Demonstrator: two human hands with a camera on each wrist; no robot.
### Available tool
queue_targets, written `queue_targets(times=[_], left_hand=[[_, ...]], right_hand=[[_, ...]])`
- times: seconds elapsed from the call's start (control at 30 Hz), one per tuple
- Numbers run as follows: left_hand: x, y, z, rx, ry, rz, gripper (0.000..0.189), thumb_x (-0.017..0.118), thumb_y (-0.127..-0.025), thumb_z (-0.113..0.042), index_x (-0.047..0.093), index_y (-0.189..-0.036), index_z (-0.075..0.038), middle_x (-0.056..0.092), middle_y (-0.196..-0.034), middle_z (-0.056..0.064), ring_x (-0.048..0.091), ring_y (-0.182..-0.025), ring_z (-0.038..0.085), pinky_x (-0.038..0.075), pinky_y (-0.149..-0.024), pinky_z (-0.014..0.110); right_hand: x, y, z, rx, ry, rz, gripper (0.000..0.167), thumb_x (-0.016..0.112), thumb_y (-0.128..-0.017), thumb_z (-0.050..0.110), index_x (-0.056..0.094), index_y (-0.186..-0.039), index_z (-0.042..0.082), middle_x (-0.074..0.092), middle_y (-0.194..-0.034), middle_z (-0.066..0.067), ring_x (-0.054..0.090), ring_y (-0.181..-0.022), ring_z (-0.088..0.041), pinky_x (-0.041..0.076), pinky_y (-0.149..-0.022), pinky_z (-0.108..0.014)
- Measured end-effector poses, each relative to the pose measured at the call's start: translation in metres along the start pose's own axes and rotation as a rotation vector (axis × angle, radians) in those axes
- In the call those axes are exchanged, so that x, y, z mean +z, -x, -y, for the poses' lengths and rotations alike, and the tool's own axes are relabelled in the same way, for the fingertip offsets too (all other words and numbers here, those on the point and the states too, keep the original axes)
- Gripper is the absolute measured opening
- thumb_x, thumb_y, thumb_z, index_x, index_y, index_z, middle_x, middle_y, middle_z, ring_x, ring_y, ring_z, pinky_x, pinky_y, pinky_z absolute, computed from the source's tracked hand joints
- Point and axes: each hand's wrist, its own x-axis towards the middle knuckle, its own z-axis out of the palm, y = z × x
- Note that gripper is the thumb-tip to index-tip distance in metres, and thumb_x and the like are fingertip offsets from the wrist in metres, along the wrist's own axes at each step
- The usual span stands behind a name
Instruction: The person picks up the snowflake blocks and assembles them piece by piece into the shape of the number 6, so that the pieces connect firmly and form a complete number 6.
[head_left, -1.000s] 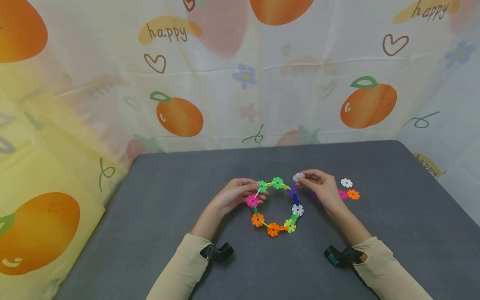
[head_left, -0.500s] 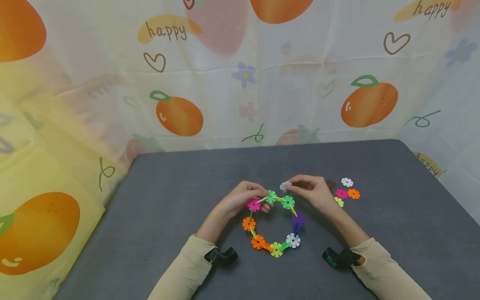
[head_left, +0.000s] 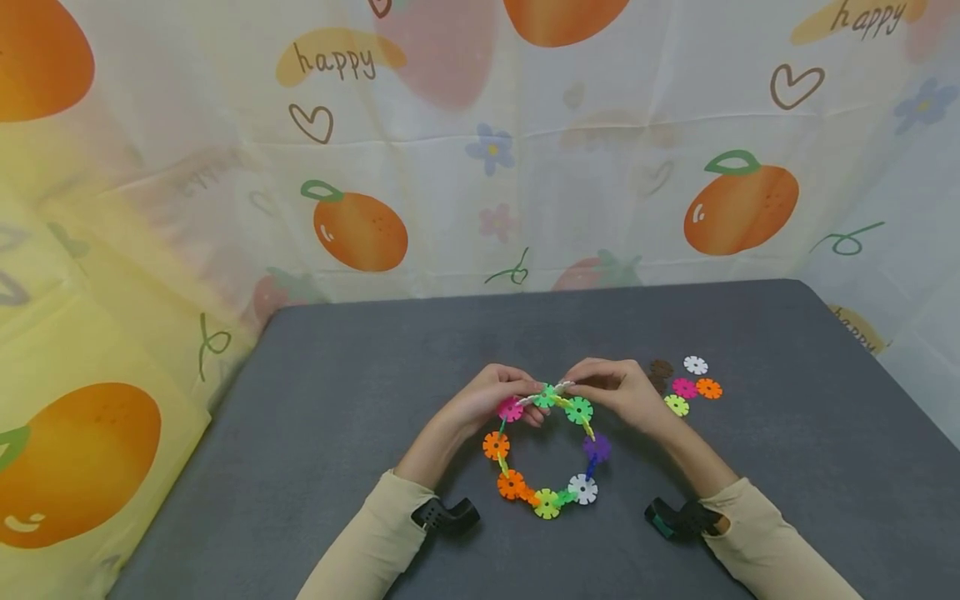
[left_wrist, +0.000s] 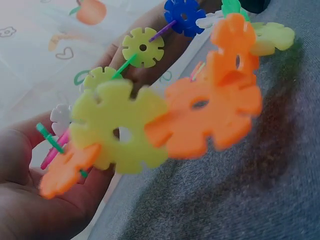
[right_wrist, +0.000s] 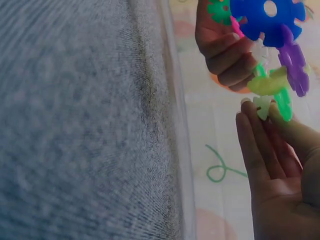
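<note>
Now the right hand pinches a white disc edge-on between thumb and fingertips, having just carried it across the small gap to the green disc topping the ring. So the piece seems to be at its joining point, though I can't tell whether the slots have engaged. The left hand grips the ring near that spot, over the table. Beyond the right hand lie loose brown, white, pink, orange and yellow-green discs.
</note>
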Motion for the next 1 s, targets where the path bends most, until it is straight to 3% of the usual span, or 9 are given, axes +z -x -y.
queue_targets(times=[0.2,0.37,0.73,1.0], left_hand=[[0.003,0.001,-0.002,-0.002,-0.009,0.011,0.03,0.059,-0.097,-0.016,0.065,-0.106,0.011,0.073,-0.073,0.004,0.071,-0.064,0.013,0.062,-0.076,0.038],[0.006,0.003,-0.004,0.014,-0.053,0.01,0.028,0.058,-0.097,-0.014,0.066,-0.105,0.012,0.072,-0.071,0.003,0.071,-0.064,0.013,0.062,-0.075,0.039],[0.015,0.001,-0.005,0.017,-0.042,-0.097,0.026,0.059,-0.097,-0.011,0.068,-0.104,0.013,0.072,-0.07,0.005,0.071,-0.061,0.013,0.062,-0.075,0.041],[0.015,0.005,-0.013,0.039,-0.018,-0.096,0.028,0.059,-0.096,-0.013,0.067,-0.109,0.012,0.072,-0.071,0.003,0.072,-0.064,0.014,0.06,-0.081,0.045]], right_hand=[[0.002,0.001,0.005,0.034,0.044,-0.028,0.012,0.069,-0.088,0.002,0.073,-0.099,0.005,0.072,-0.097,-0.01,0.069,-0.088,-0.013,0.059,-0.08,-0.025],[0.002,0.0,0.008,-0.003,0.069,-0.028,0.006,0.071,-0.086,0.003,0.073,-0.091,0.005,0.071,-0.088,-0.01,0.068,-0.084,-0.019,0.059,-0.082,-0.026],[0.006,0.0,0.008,-0.085,0.123,-0.051,0.013,0.068,-0.085,-0.006,0.073,-0.089,0.005,0.072,-0.089,-0.012,0.069,-0.086,-0.014,0.059,-0.082,-0.024],[0.0,-0.002,0.015,0.005,0.021,-0.047,0.014,0.068,-0.089,0.0,0.071,-0.102,0.001,0.069,-0.1,-0.008,0.068,-0.091,-0.015,0.06,-0.078,-0.026]])
